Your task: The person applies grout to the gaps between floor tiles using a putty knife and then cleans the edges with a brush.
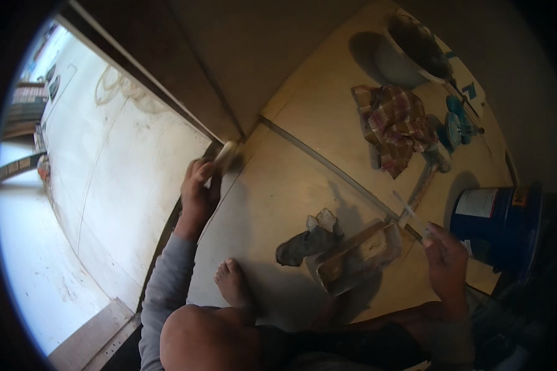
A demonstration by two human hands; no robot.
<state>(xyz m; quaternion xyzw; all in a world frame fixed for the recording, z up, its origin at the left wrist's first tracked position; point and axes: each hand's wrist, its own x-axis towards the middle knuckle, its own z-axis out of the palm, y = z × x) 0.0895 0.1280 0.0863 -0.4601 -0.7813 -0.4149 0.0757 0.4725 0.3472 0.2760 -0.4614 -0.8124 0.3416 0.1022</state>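
Note:
My left hand (198, 191) is closed around a small pale, rounded piece (228, 151), held at the foot of the dark door frame beside the bright opening; its kind is not clear. On the other side, my right hand (445, 253) grips a slim, light-coloured tool (410, 210) that points up and left; blur hides its exact kind. Left of that hand, a worn rectangular trough (359, 256) with pale residue inside rests on the floor. A dark crumpled cloth (303, 246) with whitish lumps (323, 219) lies against the trough's left side.
A dark blue bucket (492, 222) stands right of my right hand. Farther off are a crumpled plaid cloth (396, 127), a large round basin (408, 62) and teal items (457, 123). A dark strip (328, 167) crosses the floor. My bare foot (232, 281) is below the left hand.

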